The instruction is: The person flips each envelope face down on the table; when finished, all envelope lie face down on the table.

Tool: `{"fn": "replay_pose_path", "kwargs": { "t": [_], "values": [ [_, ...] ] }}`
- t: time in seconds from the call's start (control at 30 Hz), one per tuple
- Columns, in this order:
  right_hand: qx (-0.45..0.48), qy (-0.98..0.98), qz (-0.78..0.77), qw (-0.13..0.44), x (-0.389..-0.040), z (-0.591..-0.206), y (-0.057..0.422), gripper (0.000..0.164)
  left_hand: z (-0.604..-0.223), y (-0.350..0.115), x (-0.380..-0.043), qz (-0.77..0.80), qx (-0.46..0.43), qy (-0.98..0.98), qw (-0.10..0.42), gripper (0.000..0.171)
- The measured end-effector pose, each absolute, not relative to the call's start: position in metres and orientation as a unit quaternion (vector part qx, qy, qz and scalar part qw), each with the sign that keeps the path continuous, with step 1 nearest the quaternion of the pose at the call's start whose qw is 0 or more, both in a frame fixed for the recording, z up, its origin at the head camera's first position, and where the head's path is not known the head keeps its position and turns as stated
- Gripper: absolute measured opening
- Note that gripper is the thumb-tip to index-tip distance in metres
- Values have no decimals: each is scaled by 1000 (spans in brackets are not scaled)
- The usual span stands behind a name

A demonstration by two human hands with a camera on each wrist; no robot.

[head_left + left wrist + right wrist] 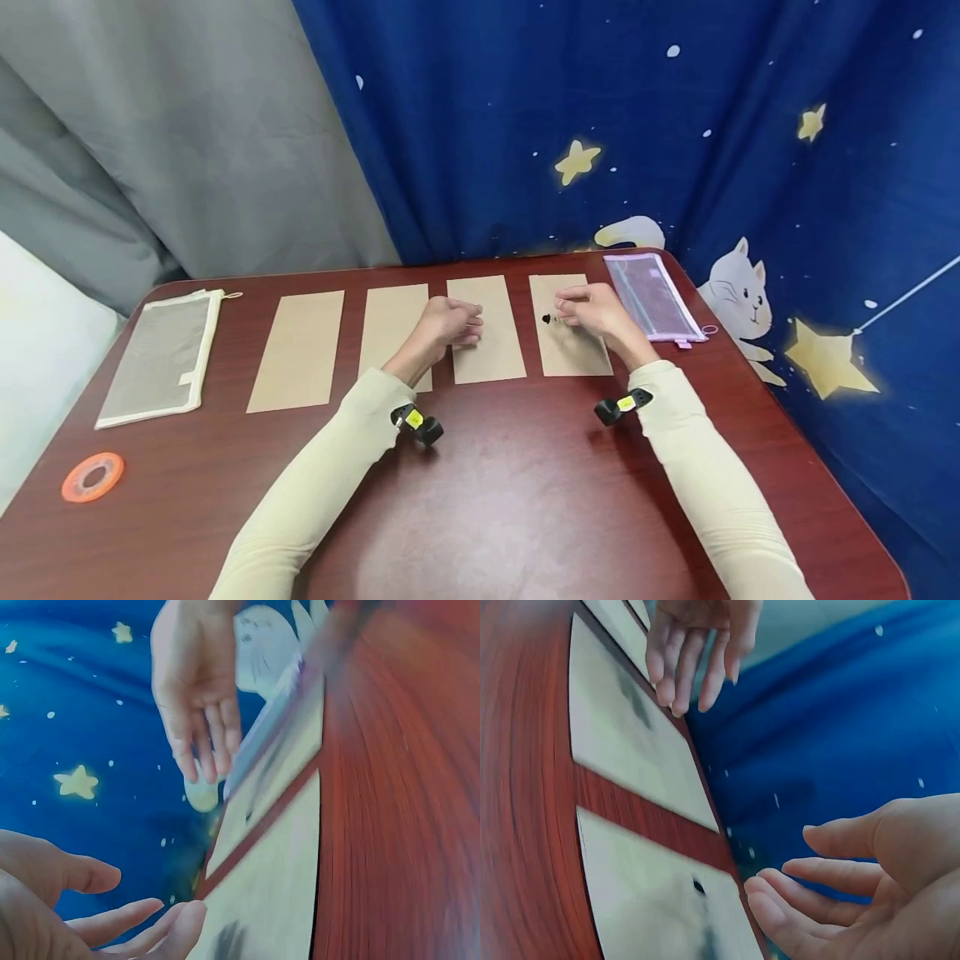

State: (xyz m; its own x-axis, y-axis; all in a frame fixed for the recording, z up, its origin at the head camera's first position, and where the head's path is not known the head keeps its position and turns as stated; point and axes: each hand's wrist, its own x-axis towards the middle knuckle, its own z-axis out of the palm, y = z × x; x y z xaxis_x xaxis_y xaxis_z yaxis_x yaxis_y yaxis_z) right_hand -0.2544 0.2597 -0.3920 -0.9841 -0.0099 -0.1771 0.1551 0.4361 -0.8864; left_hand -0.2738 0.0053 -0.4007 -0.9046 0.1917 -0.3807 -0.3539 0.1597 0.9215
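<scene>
My left hand (448, 323) hovers over the left edge of a tan paper rectangle (491, 354), its fingers loosely extended and nothing in them. Above the rightmost tan paper rectangle (573, 358) is my right hand (596, 310), also holding nothing, with thumb and fingers apart. A small black mark (546, 318) shows on that rightmost paper beside the fingertips; part of its print is hidden by the hand. In the right wrist view, the right hand's fingers (780, 915) curve slightly beside the paper. Both palms face each other, and the hands' shadows fall on the papers.
Two more tan papers, one at mid-left (300, 350) and one partly behind the left wrist (393, 308), continue the row. A white zip pouch (153, 350) lies far left, a purple zip pouch (652, 296) far right. An orange tape roll (93, 477) sits near the left edge.
</scene>
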Motion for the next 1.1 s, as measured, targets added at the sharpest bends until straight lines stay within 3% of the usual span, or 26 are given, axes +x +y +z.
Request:
{"fn": "replay_pose_path", "kwargs": {
  "t": [0.3,0.67,1.1],
  "values": [
    [79,798,-582,135,-251,-395,323,45,-401,44,-281,690,-73,654,302,41],
    [132,737,-629,207,-264,-408,347,49,-414,72,-293,696,-90,647,298,47],
    [160,706,-654,219,-268,-404,354,51,-409,92,-297,696,-96,652,285,58]
  ]
}}
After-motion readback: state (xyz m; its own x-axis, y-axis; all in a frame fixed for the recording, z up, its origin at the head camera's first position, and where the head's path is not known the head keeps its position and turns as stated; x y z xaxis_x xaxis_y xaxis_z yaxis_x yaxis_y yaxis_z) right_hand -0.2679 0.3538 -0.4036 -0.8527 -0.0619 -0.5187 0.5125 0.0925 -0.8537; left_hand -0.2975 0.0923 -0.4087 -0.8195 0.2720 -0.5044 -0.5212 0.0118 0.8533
